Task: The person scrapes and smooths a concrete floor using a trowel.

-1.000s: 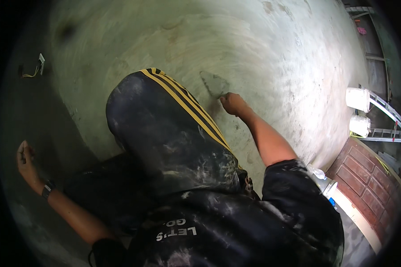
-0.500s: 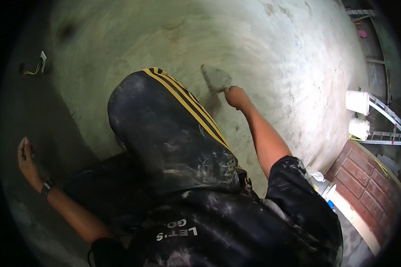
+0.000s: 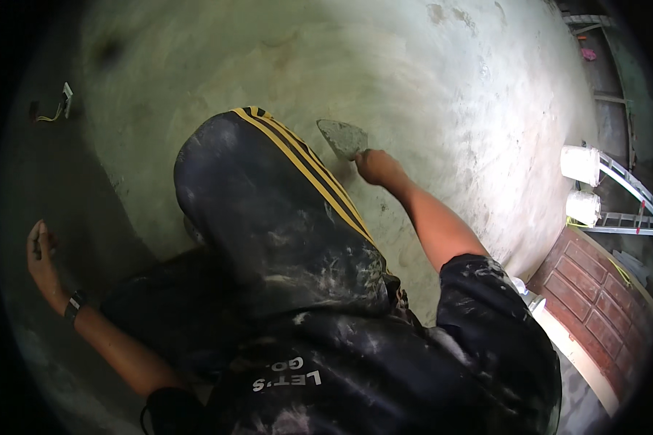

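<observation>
My right hand (image 3: 379, 168) is closed round the handle of a pointed trowel (image 3: 345, 138). The trowel's broad blade, smeared with grey, faces up towards me and points to the upper left. Behind it spreads a grey-green plastered surface (image 3: 442, 94) with swirl marks; whether the blade touches it I cannot tell. My left hand (image 3: 43, 257) is held out at the far left beside a darker grey surface. Its fingers are loosely apart and nothing shows in them. My dusty bent knee (image 3: 232, 167) stands between the two hands.
A white fitting (image 3: 67, 100) with yellow wires sticks out at the upper left. On the right are two white buckets (image 3: 580, 165), a metal ladder (image 3: 627, 181) and a brown panelled door (image 3: 588, 290). A white container (image 3: 535, 303) is partly hidden behind my right sleeve.
The trowel has turned from nearly edge-on to showing its broad face. My right hand has shifted slightly down and left; my left hand has hardly moved.
</observation>
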`<state>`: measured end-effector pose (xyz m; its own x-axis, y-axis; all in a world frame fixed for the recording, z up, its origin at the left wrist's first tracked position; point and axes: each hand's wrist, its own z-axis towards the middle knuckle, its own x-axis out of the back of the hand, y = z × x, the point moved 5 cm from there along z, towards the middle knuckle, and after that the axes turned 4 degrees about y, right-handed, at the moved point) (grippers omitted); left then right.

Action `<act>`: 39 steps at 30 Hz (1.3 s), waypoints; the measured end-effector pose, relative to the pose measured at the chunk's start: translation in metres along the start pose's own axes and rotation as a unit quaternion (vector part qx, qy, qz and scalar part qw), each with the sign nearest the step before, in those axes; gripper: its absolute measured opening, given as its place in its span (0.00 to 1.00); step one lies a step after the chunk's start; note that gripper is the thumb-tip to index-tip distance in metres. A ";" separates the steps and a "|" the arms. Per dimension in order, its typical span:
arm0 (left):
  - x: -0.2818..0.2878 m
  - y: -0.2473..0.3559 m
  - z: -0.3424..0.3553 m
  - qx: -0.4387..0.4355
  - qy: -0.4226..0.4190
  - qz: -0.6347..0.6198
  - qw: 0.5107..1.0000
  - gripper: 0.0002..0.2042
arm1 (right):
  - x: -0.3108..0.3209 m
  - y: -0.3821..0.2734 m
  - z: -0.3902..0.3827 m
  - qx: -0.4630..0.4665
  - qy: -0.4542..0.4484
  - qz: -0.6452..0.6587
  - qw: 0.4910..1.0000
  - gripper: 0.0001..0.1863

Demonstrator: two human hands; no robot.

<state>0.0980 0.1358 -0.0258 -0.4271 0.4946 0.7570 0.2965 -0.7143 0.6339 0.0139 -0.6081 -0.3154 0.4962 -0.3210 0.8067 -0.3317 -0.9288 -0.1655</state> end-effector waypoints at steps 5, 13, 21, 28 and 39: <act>-0.005 0.015 0.004 -0.006 -0.008 -0.013 1.000 0.22 | -0.001 0.019 0.025 -0.038 0.033 0.035 0.998 0.28; 0.001 0.016 -0.013 0.008 0.007 -0.012 1.000 0.22 | 0.032 -0.008 0.003 -0.046 -0.038 -0.010 0.998 0.27; 0.012 -0.005 -0.013 0.026 -0.004 0.021 0.999 0.21 | 0.022 0.014 -0.005 -0.109 -0.035 0.003 0.993 0.29; 0.004 0.011 -0.015 0.017 -0.001 0.002 1.000 0.21 | 0.020 0.002 -0.019 -0.077 -0.069 0.001 0.995 0.30; 0.000 0.013 -0.005 -0.010 -0.022 0.006 1.000 0.22 | -0.010 0.012 -0.025 -0.104 -0.037 0.005 0.994 0.29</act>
<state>0.0974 0.1244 -0.0186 -0.3850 0.5072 0.7711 0.2848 -0.7294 0.6220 -0.0150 -0.6111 -0.3113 0.5478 -0.3493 0.7602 -0.4911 -0.8699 -0.0459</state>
